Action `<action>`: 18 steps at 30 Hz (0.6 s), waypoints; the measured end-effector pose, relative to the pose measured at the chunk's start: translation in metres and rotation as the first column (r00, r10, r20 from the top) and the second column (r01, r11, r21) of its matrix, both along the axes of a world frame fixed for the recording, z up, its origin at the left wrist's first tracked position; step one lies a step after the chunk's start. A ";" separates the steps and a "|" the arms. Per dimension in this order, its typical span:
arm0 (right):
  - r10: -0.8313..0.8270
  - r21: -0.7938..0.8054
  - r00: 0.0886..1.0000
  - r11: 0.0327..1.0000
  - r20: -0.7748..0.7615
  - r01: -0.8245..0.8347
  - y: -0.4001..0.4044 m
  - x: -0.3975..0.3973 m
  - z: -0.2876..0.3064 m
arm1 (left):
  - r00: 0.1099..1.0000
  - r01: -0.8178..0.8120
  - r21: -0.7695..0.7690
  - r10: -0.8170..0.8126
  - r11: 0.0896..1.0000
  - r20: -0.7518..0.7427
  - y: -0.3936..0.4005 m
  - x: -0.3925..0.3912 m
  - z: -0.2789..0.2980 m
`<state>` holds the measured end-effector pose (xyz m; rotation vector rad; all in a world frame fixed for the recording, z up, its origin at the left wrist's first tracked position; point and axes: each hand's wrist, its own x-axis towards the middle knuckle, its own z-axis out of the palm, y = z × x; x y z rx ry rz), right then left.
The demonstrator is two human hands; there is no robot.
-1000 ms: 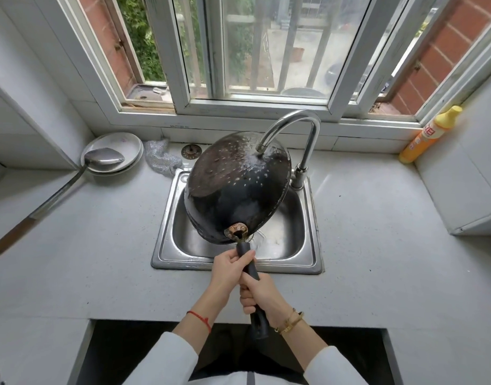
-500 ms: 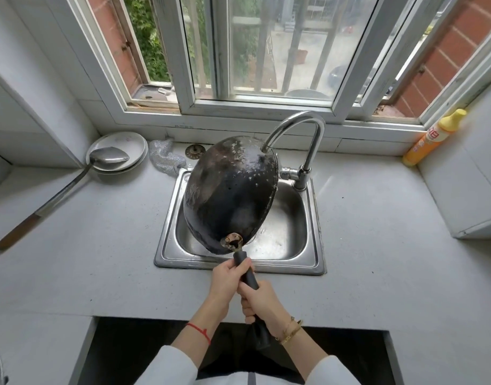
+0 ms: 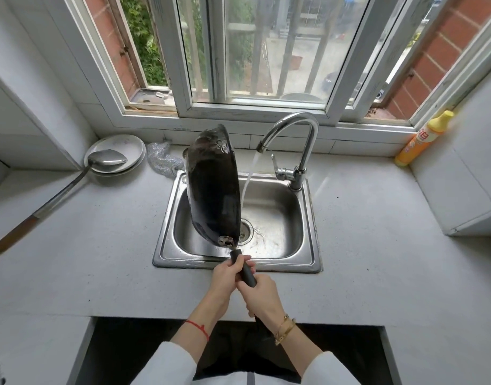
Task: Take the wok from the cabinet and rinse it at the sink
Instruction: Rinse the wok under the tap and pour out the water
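The black wok (image 3: 215, 190) stands almost on edge over the left half of the steel sink (image 3: 311, 262), its dark wet underside facing left and toward me. Both hands grip its black handle at the sink's front rim: my left hand (image 3: 228, 276) nearer the wok, my right hand (image 3: 262, 297) just behind it. The chrome faucet (image 3: 302, 151) arches over the sink's back right. A stream of water (image 3: 248, 184) runs from its spout and falls just right of the wok's rim, down toward the drain (image 3: 245, 230).
A long-handled metal ladle (image 3: 72, 184) rests with its bowl in stacked white plates (image 3: 127, 145) at the back left. A steel scourer (image 3: 163, 159) lies behind the sink. An orange-yellow bottle (image 3: 422, 137) stands at the back right. A dark cabinet opening (image 3: 127, 348) is below me.
The wok has rolled from showing its broad underside under the spout to standing nearly edge-on, left of the water stream. Both hands kept their grip on the handle.
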<state>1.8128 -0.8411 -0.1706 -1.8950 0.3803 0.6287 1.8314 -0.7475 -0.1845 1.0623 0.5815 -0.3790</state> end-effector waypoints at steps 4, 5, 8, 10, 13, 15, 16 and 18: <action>-0.018 -0.045 0.991 0.999 0.131 0.024 0.001 -0.001 -0.002 | 0.998 0.050 0.007 -0.050 0.999 0.025 0.001 0.004 0.002; -0.018 -0.064 0.986 0.998 0.163 0.028 0.001 -0.001 -0.003 | 0.997 0.064 0.013 -0.065 0.998 0.032 0.001 0.005 0.003; -0.029 -0.114 0.973 0.992 0.230 0.057 0.000 0.001 -0.003 | 0.993 0.109 0.027 -0.110 0.994 0.050 -0.001 0.008 0.005; -0.037 -0.152 0.963 0.985 0.266 0.080 -0.001 0.002 -0.004 | 0.989 0.131 0.034 -0.133 0.991 0.059 -0.003 0.011 0.006; -0.062 -0.196 0.953 0.973 0.297 0.125 0.001 0.003 -0.009 | 0.982 0.166 0.055 -0.170 0.985 0.077 -0.008 0.013 0.008; -0.081 -0.221 0.949 0.963 0.305 0.153 0.003 0.001 -0.014 | 0.978 0.184 0.049 -0.188 0.982 0.089 -0.010 0.014 0.006; -0.097 -0.224 0.946 0.959 0.309 0.172 0.003 0.000 -0.016 | 0.977 0.191 0.031 -0.194 0.981 0.087 -0.010 0.014 0.005; -0.126 -0.224 0.938 0.953 0.322 0.205 0.003 -0.003 -0.017 | 0.975 0.212 -0.014 -0.210 0.977 0.077 -0.009 0.014 0.002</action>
